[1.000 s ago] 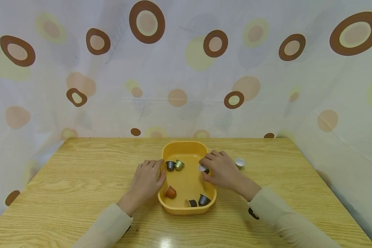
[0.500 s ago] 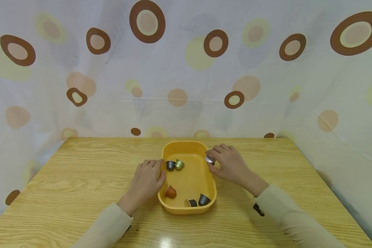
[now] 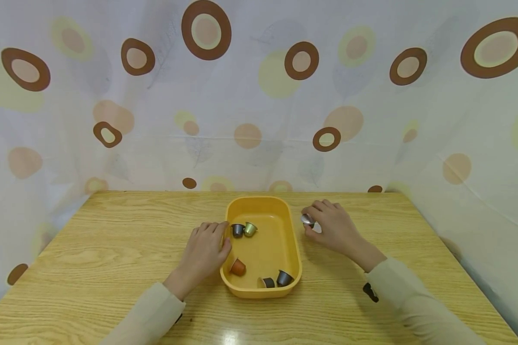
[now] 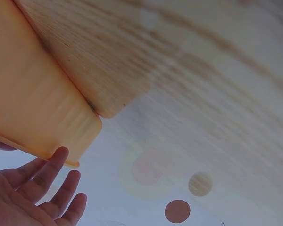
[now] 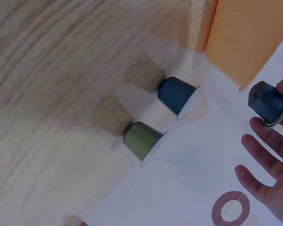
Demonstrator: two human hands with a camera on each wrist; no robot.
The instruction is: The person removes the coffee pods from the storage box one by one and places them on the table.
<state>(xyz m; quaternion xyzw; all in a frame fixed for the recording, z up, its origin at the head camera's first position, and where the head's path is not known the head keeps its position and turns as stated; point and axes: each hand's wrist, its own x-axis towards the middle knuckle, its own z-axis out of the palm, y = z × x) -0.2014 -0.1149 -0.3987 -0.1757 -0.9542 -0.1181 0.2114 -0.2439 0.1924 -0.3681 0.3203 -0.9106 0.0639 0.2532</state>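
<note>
My right hand (image 3: 334,227) pinches a dark blue coffee capsule (image 5: 268,101) between thumb and fingers, just right of the yellow tray (image 3: 259,292) and above the table. Its silvery lid faces up in the head view. On the left, my left hand (image 3: 205,251) holds the tray's rim, with the thumb over it and the other fingers along the outer wall. Inside the tray lie a dark grey capsule (image 3: 238,230) touching a green capsule (image 3: 250,229), an orange capsule (image 3: 238,267), a black capsule (image 3: 266,282) and another dark grey capsule (image 3: 284,278).
Two capsules, a blue capsule (image 5: 178,96) and an olive-green capsule (image 5: 144,140), stand lid up on the table beyond my right hand, mostly hidden in the head view. A patterned curtain (image 3: 250,105) borders the wooden table (image 3: 125,239) at the back and sides.
My right hand has lifted the pinched capsule out of the tray and moved right, past the rim, over the table. My left hand stays on the tray's rim.
</note>
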